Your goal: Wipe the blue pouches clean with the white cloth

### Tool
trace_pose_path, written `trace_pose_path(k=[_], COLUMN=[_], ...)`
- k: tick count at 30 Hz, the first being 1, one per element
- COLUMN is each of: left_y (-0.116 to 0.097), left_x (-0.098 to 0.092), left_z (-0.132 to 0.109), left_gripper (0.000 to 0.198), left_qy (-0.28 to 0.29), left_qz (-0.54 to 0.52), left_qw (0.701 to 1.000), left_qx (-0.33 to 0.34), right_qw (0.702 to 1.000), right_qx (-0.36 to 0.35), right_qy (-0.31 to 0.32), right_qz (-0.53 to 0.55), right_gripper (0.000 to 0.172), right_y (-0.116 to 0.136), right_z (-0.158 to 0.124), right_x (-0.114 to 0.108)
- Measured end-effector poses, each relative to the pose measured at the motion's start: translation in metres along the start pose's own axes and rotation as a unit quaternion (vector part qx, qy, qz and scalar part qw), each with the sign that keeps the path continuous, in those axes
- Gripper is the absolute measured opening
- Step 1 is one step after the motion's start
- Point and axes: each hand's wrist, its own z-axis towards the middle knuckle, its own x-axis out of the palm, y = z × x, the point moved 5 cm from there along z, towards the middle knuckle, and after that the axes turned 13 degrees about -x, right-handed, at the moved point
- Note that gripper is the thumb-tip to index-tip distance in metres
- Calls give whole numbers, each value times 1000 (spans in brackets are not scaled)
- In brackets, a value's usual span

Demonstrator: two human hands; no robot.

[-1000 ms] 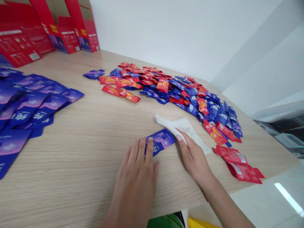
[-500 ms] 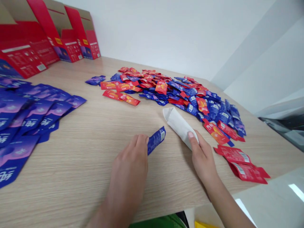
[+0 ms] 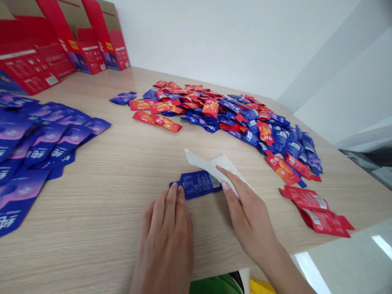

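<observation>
Currently, the left hand [image 3: 163, 245] pins a blue sachet [image 3: 197, 185]; the right hand [image 3: 248, 216] pinches a tissue [image 3: 211, 167].

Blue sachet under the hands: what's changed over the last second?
The blue sachet has been turned over: its purple front showed earlier, and now its printed back and barcode face up, flat under the left hand. The white cloth, folded in the right hand a moment ago, is opened out and moved left against the sachet's end. The sachet pile and red boxes stayed put.

The blue sachet [image 3: 197, 184] bears print too small to read.
</observation>
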Motion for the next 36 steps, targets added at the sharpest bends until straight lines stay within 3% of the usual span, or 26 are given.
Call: trace_pose_path(k=[2,5,9,12,16,18,21,23,27,30,34,36], left_y=[-2,-3,-4,-6,-6,-7,-7,-7,-6,-6,-9,-10], left_x=[2,8,13,10,9,10,13,16,25,21,12,10], left_z=[-10,-12,-8,-6,-6,-8,-11,-14,-17,-14,-7,-5], left_gripper=[51,47,46,46,48,50,54,57,57,55,56,56], left_qy=[-15,10,47,27,26,31,32,36,67,64,41,44], left_qz=[16,29,47,53,42,36,28,20,11,14,21,21], left_qw=[999,998,997,998,999,999,999,999,998,998,999,999], left_qx=[43,51,25,27,20,17,10,3,1,8,11,10], right_qw=[998,987,974,976,983,985,989,992,980,975,981,983], right_qx=[-54,-135,-167,-135,-53,-12,2,-41,-146,-136,-59,-14], right_qy=[16,66,142,135,83,56,15,16,119,142,89,64], right_qz=[-33,-52,-59,-108,-153,-161,-146,-114,-63,-101,-162,-171], right_gripper=[43,46,46,46,50,52,51,49,47,46,49,52], right_y=[16,40,41,14,-28,-36,-18,9,44,24,-25,-38], right_z=[3,7,8,3,-11,-14,-10,-2,9,5,-9,-13], right_x=[9,33,57,49,14,-1,-3,12,56,57,18,0])
